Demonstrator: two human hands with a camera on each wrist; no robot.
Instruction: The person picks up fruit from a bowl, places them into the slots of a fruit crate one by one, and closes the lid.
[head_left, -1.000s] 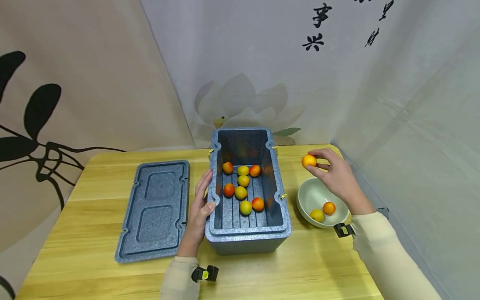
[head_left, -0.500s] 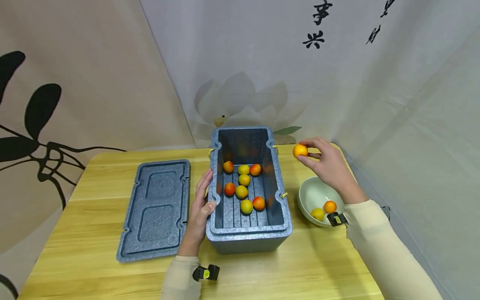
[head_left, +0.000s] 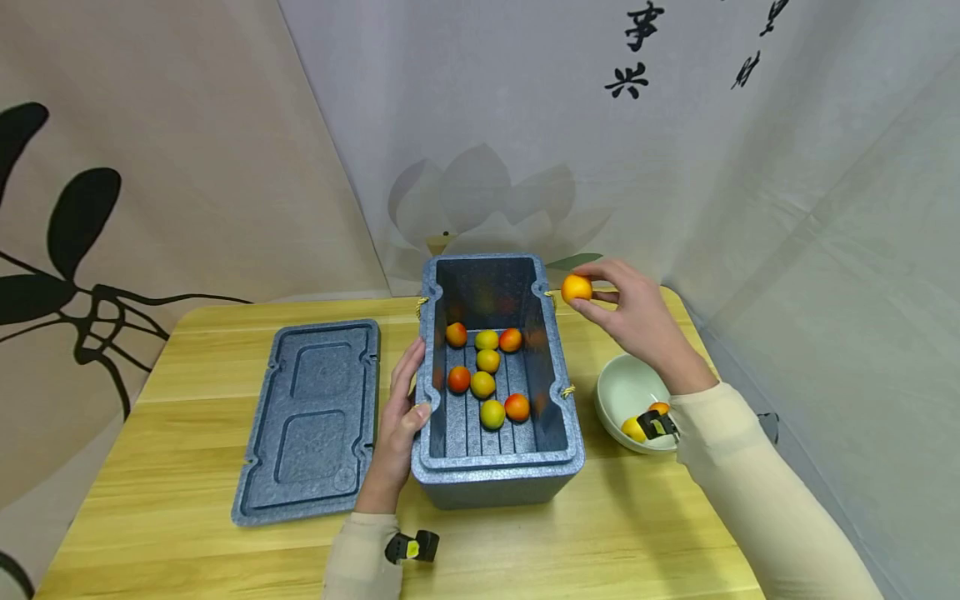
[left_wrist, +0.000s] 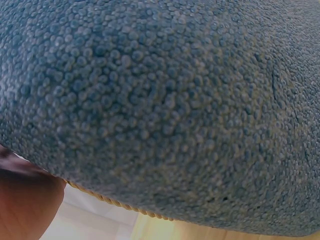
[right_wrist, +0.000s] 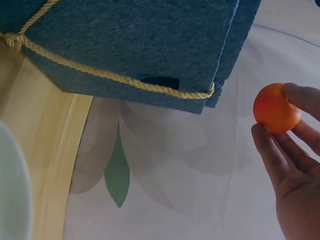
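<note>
My right hand (head_left: 626, 312) pinches an orange fruit (head_left: 576, 288) (right_wrist: 275, 107) between thumb and fingertips, in the air just past the far right corner of the open grey foam box (head_left: 566, 433). Several red, orange and yellow fruits (head_left: 483, 375) lie on the box's ribbed floor. My left hand (head_left: 401, 421) rests against the box's left wall, thumb hooked over the rim. The left wrist view is filled by the foam wall (left_wrist: 160, 110). A pale green bowl (head_left: 618, 396) right of the box holds two fruits (head_left: 633, 428), partly hidden by my sleeve.
The box's grey lid (head_left: 311, 417) lies flat on the wooden table (head_left: 187, 533) to the left of the box. Fabric backdrops stand close behind and to the right. A yellow rope handle (right_wrist: 105, 75) runs along the box's side.
My right hand has carried the orange fruit up and leftward from above the bowl to the box's far right corner. The left hand has stayed on the box.
</note>
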